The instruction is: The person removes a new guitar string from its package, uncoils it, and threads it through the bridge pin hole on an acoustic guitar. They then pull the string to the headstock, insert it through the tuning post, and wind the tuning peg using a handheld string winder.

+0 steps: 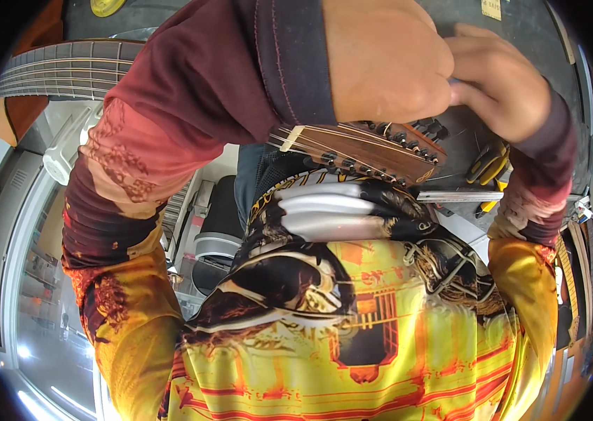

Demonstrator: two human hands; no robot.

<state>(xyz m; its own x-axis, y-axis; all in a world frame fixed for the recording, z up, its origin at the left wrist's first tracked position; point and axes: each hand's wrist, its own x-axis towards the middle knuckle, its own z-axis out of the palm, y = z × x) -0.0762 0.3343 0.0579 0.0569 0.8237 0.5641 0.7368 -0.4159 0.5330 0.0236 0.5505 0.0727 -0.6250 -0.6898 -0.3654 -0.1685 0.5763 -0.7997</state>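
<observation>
Both hands meet above the dark bench at the upper right of the middle. My left hand (387, 63), its back toward me, is curled, and its fingertips are hidden. Against its knuckles my right hand (503, 81) is bent in with fingers and thumb drawn together. Whatever lies between them cannot be made out. Just below sits the brown wooden headstock (370, 149) of a guitar, with several black tuning pegs along both edges and strings running over a pale nut (291, 138). Its fretted neck (65, 69) shows at the left; my left sleeve covers the stretch between.
Pliers with yellow and black handles (489, 165) lie beside my right forearm. Below them a metal strip (461, 196) runs along the bench edge. A round yellow item (105, 5) rests at the upper left of the dark bench (542, 42). Wooden necks (573, 281) stand at the far right.
</observation>
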